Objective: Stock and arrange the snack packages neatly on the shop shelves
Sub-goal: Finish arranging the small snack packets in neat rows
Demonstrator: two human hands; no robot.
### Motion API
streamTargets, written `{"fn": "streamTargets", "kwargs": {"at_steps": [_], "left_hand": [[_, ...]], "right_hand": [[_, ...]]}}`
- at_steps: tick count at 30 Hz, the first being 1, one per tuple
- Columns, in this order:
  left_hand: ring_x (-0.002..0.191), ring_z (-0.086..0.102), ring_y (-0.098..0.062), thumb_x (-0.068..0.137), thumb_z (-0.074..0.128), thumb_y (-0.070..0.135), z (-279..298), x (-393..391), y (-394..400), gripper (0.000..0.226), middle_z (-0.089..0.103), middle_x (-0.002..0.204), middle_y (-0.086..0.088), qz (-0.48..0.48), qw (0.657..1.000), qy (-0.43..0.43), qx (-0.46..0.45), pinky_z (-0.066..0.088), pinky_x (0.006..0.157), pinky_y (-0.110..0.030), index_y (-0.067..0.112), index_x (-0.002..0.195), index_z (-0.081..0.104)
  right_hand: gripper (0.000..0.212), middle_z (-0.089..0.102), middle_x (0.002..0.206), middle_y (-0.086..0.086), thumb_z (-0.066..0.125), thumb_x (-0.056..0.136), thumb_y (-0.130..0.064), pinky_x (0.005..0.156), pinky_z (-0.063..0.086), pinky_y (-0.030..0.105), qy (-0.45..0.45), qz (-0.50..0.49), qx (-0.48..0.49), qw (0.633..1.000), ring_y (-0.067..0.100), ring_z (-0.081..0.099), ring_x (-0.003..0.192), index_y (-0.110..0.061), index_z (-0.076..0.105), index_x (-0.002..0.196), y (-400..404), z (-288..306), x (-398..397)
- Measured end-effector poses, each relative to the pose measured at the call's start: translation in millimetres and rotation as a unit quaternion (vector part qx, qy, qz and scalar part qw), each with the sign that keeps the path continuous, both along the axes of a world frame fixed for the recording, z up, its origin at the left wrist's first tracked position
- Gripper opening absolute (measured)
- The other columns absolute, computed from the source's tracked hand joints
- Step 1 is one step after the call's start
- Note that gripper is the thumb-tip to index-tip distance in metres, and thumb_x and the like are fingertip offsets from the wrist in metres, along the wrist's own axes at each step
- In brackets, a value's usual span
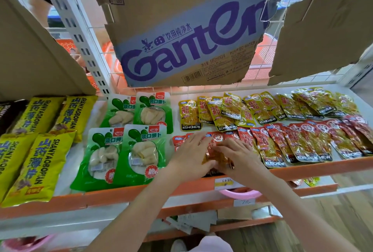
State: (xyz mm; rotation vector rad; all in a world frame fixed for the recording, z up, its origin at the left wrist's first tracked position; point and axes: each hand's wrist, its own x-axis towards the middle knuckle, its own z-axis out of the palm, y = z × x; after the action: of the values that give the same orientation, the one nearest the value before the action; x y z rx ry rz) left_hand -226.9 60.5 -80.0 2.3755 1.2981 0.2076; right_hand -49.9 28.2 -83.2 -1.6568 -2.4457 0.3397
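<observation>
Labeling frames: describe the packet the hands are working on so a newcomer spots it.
Start at the Ganten box and drop to the shelf below. In the front row of red packets, go to its left end, beside the green packs. The packet there is the only one under the left hand and right hand.

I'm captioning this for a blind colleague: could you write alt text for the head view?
Left hand and right hand press together on red foil snack packets at the front of an orange-edged shop shelf. Yellow foil packets line the row behind; green radish packs lie left.
</observation>
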Motion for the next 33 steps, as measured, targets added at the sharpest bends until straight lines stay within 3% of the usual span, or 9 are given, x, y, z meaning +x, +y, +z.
{"fn": "streamTargets", "kwargs": {"at_steps": [2, 4, 6, 9, 17, 22, 25, 28, 33], "left_hand": [[0.144, 0.005, -0.018, 0.09, 0.05, 0.049, -4, 11, -3, 0.074, 0.008, 0.157, 0.001, -0.009, 1.0, -0.01, -0.006, 0.007, 0.116, -0.033, 0.019, 0.149, 0.017], [0.144, 0.004, -0.017, 0.089, 0.053, 0.05, -10, 15, -4, 0.075, 0.008, 0.157, 0.003, -0.018, 1.0, 0.001, -0.002, 0.006, 0.116, -0.033, 0.023, 0.149, 0.017], [0.144, 0.004, -0.017, 0.087, 0.055, 0.05, -14, 15, -4, 0.075, 0.009, 0.157, 0.004, -0.028, 0.999, 0.012, 0.009, 0.005, 0.116, -0.031, 0.026, 0.148, 0.019], [0.144, 0.007, -0.018, 0.085, 0.058, 0.051, -15, 13, -1, 0.077, 0.013, 0.156, 0.003, -0.035, 0.999, 0.011, -0.001, 0.005, 0.116, -0.032, 0.026, 0.147, 0.021], [0.143, 0.008, -0.02, 0.081, 0.066, 0.044, -5, 22, -2, 0.081, 0.016, 0.155, 0.002, -0.019, 0.998, 0.054, -0.021, 0.012, 0.115, -0.037, 0.024, 0.146, 0.022], [0.141, 0.014, -0.019, 0.078, 0.072, 0.035, 6, 36, -3, 0.079, 0.021, 0.152, 0.0, 0.009, 0.995, 0.09, -0.036, 0.021, 0.114, -0.037, 0.018, 0.142, 0.029], [0.142, 0.011, -0.017, 0.079, 0.072, 0.029, 10, 41, -7, 0.078, 0.017, 0.153, 0.002, 0.036, 0.993, 0.092, -0.062, 0.017, 0.113, -0.032, 0.019, 0.142, 0.027], [0.144, 0.006, -0.018, 0.08, 0.071, 0.024, 16, 49, -8, 0.083, 0.011, 0.155, 0.003, 0.059, 0.988, 0.11, -0.086, 0.012, 0.114, -0.031, 0.022, 0.146, 0.021], [0.141, 0.012, -0.016, 0.079, 0.067, 0.01, 21, 59, -11, 0.085, 0.014, 0.152, 0.003, 0.089, 0.984, 0.118, -0.102, 0.018, 0.113, -0.028, 0.021, 0.147, 0.019]], "right_hand": [[0.025, 0.062, 0.112, 0.005, 0.069, 0.081, -0.01, 0.088, 0.045, 0.034, 0.091, -0.049, 0.046, 0.994, 0.027, 0.059, 0.104, -0.009, 0.069, 0.105, -7, 0, 10], [0.02, 0.064, 0.108, 0.008, 0.066, 0.08, 0.003, 0.08, 0.047, 0.03, 0.137, -0.123, 0.064, 0.981, 0.029, 0.061, 0.099, -0.005, 0.07, 0.098, -10, 4, 22], [0.027, 0.06, 0.12, 0.006, 0.065, 0.083, -0.004, 0.088, 0.045, 0.034, 0.119, -0.157, 0.03, 0.98, 0.028, 0.055, 0.11, -0.007, 0.066, 0.109, -10, 6, 32], [0.055, 0.039, 0.144, -0.003, 0.067, 0.083, -0.033, 0.107, 0.023, 0.028, 0.039, -0.138, -0.067, 0.987, 0.02, 0.03, 0.132, -0.017, 0.049, 0.133, -9, 3, 38], [0.082, 0.015, 0.154, -0.008, 0.049, 0.078, -0.069, 0.114, 0.014, 0.043, -0.124, -0.053, -0.083, 0.987, 0.017, 0.01, 0.141, -0.031, 0.022, 0.145, 10, 6, 50], [0.08, 0.026, 0.15, -0.008, 0.03, 0.078, -0.075, 0.112, 0.018, 0.035, -0.082, 0.001, -0.044, 0.996, 0.016, 0.023, 0.138, -0.029, 0.029, 0.143, 21, 6, 65], [0.077, 0.027, 0.146, -0.011, 0.041, 0.079, -0.072, 0.109, 0.019, 0.033, -0.045, 0.041, -0.052, 0.997, 0.012, 0.027, 0.135, -0.032, 0.029, 0.144, 27, -2, 76], [0.073, 0.025, 0.144, -0.014, 0.05, 0.081, -0.065, 0.105, 0.01, 0.025, -0.017, 0.081, -0.042, 0.996, 0.008, 0.019, 0.135, -0.034, 0.028, 0.144, 31, -16, 82], [0.072, 0.026, 0.143, -0.017, 0.048, 0.082, -0.063, 0.112, 0.005, 0.031, 0.023, 0.12, -0.018, 0.992, 0.011, 0.017, 0.136, -0.032, 0.028, 0.145, 29, -27, 82]]}}
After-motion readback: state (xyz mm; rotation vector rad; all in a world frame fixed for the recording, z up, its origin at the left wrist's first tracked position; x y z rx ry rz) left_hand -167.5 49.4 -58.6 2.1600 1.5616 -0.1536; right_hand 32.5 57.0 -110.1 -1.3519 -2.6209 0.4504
